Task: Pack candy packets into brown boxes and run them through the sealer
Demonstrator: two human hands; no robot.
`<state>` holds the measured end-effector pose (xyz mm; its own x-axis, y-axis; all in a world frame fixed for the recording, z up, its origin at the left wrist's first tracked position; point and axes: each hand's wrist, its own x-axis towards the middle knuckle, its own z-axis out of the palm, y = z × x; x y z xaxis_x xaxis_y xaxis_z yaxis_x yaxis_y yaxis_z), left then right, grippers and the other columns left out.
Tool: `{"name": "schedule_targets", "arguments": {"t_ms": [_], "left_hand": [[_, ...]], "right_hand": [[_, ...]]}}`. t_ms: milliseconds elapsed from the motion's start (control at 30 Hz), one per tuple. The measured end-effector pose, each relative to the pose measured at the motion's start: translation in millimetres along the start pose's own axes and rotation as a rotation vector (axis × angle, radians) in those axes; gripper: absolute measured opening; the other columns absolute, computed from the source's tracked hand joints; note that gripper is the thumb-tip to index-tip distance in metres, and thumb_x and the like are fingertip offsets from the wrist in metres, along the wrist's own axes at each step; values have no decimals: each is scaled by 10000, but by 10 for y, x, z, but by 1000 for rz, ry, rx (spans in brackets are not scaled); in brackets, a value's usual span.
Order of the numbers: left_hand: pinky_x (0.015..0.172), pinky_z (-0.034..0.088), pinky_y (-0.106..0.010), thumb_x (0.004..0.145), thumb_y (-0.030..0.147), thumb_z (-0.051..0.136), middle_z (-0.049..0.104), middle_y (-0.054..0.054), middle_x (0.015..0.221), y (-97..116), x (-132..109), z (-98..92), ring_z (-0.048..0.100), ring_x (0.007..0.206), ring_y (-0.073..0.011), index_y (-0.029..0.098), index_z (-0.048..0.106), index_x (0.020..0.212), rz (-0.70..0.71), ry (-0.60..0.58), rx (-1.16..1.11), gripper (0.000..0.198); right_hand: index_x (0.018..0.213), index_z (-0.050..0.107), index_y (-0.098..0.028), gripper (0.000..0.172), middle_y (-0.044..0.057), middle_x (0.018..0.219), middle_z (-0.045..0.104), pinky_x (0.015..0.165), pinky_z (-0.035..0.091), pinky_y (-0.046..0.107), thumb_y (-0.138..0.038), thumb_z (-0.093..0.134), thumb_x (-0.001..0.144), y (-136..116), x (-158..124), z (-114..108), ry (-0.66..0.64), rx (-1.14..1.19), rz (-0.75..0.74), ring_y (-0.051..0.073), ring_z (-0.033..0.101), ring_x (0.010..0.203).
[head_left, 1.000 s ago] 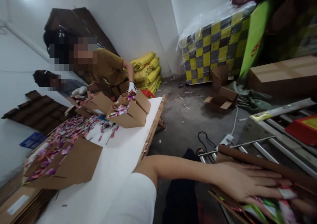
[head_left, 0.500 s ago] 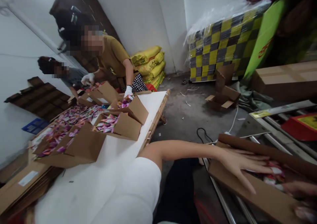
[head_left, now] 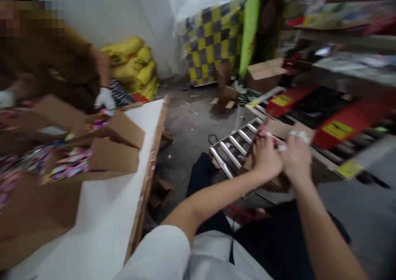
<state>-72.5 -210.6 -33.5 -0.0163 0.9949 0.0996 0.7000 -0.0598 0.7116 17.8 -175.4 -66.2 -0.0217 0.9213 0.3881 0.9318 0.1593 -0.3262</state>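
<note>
On the metal roller conveyor (head_left: 230, 152) at the right stands an open cardboard box (head_left: 275, 183). My left hand (head_left: 267, 158) is over its left part, fingers curled at some small red and white packets (head_left: 264, 132). Right beside it, my right hand (head_left: 298, 158) is closed at the box's right part, with something whitish by its fingertips. Both hands are blurred, and what exactly they hold is too small to make out.
To the left, a white table (head_left: 105, 214) bears open boxes (head_left: 114, 156) of colourful packets. A person's gloved hand (head_left: 105, 98) reaches into one. A red machine (head_left: 349, 123) stands beyond the conveyor, yellow sacks (head_left: 133, 65) by the wall.
The view has swung to the right. My left hand was spread flat over the box; now its fingers are curled. My right hand has come in from the right edge, close beside it.
</note>
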Motion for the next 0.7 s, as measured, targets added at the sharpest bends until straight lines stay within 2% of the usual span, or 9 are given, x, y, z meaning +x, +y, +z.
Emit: {"name": "schedule_targets", "arguments": {"t_ms": [133, 200, 267, 333, 400, 467, 533, 633, 700], "left_hand": [[1290, 255, -505, 1010, 301, 455, 261, -141, 1696, -101, -93, -756, 252, 1574, -289, 185, 486, 1481, 362, -18, -111, 487], [1259, 324, -487, 1041, 375, 429, 382, -98, 1647, -220, 79, -1152, 407, 1500, -262, 229, 627, 1325, 502, 35, -87, 376], [1249, 340, -486, 1048, 457, 407, 544, -97, 1528, -375, 376, -1319, 491, 1438, -245, 223, 650, 1290, 506, 67, -55, 415], [1235, 365, -482, 1031, 554, 409, 605, -126, 1462, -543, 665, -1197, 526, 1408, -255, 183, 625, 1337, 373, -5, -47, 527], [1202, 413, -470, 1062, 566, 251, 636, -110, 1427, -683, 819, -877, 549, 1387, -235, 184, 586, 1396, 248, -145, -71, 607], [1187, 435, -457, 1077, 526, 138, 601, -89, 1471, -756, 802, -531, 519, 1416, -221, 209, 535, 1458, 214, -221, -67, 635], [1195, 421, -480, 1076, 509, 216, 440, -105, 1610, -752, 682, -296, 437, 1481, -261, 214, 483, 1511, 235, -210, -8, 590], [1160, 429, -564, 1044, 453, 389, 169, -137, 1722, -670, 524, -184, 411, 1481, -365, 208, 468, 1528, 274, -169, 185, 547], [1121, 452, -591, 1037, 400, 404, 165, -136, 1723, -626, 487, -186, 461, 1429, -385, 222, 490, 1512, 306, -144, 310, 514]], "right_hand": [[1597, 285, -28, 670, 270, 1667, 232, 1135, 324, 701, -320, 323, 995, -313, -25, -51, -226, -45, 130, 427, 260, 1530], [1608, 268, -50, 669, 251, 1687, 179, 1142, 290, 729, -276, 341, 983, -398, 4, -77, -260, -42, 154, 414, 224, 1549], [1608, 278, -59, 663, 248, 1692, 157, 1123, 288, 754, -229, 334, 970, -439, 18, -102, -265, -33, 170, 415, 209, 1555], [1607, 282, -59, 658, 250, 1691, 155, 1116, 282, 768, -194, 313, 964, -456, 15, -119, -265, -17, 180, 414, 205, 1558], [1602, 290, -51, 652, 251, 1691, 150, 1123, 258, 776, -183, 298, 964, -450, 4, -126, -267, 15, 191, 413, 199, 1562], [1595, 303, -48, 642, 245, 1690, 165, 1138, 239, 770, -195, 285, 971, -406, -10, -124, -245, 90, 198, 402, 199, 1565], [1598, 308, -71, 633, 216, 1681, 238, 1177, 265, 697, -220, 257, 985, -316, -20, -114, -191, 239, 201, 352, 232, 1566], [1624, 268, -137, 640, 135, 1663, 336, 1219, 327, 525, -235, 192, 995, -148, -39, -100, -105, 485, 221, 241, 285, 1559], [1630, 256, -160, 642, 109, 1667, 337, 1232, 317, 491, -250, 172, 1001, -87, -80, -111, -102, 538, 220, 218, 276, 1564]]}}
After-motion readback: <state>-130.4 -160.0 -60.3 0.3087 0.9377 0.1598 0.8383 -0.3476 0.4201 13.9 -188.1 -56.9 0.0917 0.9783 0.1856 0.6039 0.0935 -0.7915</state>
